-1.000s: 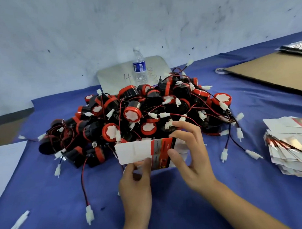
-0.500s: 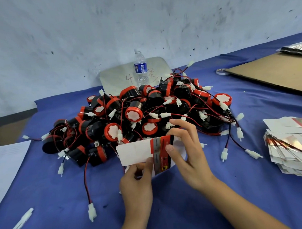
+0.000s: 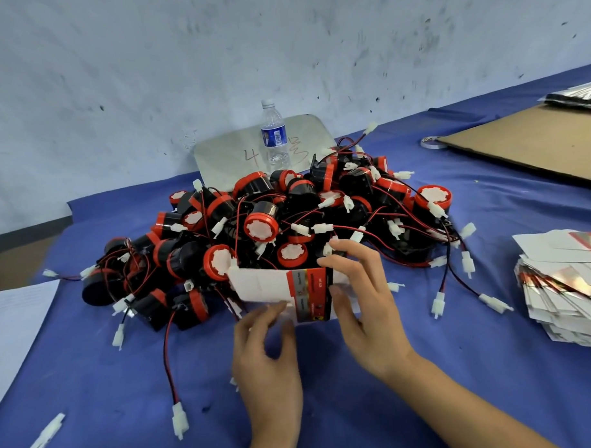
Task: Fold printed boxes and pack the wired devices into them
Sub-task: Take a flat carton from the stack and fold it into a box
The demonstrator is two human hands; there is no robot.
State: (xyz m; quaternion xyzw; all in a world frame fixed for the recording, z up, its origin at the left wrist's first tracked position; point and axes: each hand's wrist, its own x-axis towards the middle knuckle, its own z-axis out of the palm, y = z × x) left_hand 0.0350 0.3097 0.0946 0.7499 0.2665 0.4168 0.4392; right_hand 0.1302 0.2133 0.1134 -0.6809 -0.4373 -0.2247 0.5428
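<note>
Blue cloth (image 3: 126,397) covers the table, and on it the job looks barely begun. I see no finished, closed box anywhere. The pile of wired devices (image 3: 287,217) (black drums with red rims, red and black leads, white plugs) lies heaped and tangled at twelve o'clock from the hands. The stack of flat box blanks (image 3: 568,291) sits well apart at three o'clock, thick with unfolded pieces. One printed box (image 3: 283,288) is in hand, held up just in front of the heap, its white panel to the left and its red, grey and black printed panel to the right. It seems partly opened out rather than formed, so I judge the step to be shaping it, with its flaps to close, a device to go in, and then the whole heap left to do. The right hand (image 3: 367,308) grasps the box at its three o'clock end: its fingers (image 3: 342,264) curl over the top edge and the thumb (image 3: 336,292) presses the printed face, so the card lies pinched between them. The left hand (image 3: 265,362) is at six o'clock below the box, its curved fingertips (image 3: 272,308) at the box's lower edge. Motion blur there leaves me unable to tell whether they pinch the card or only touch it. No device is in either hand.
</note>
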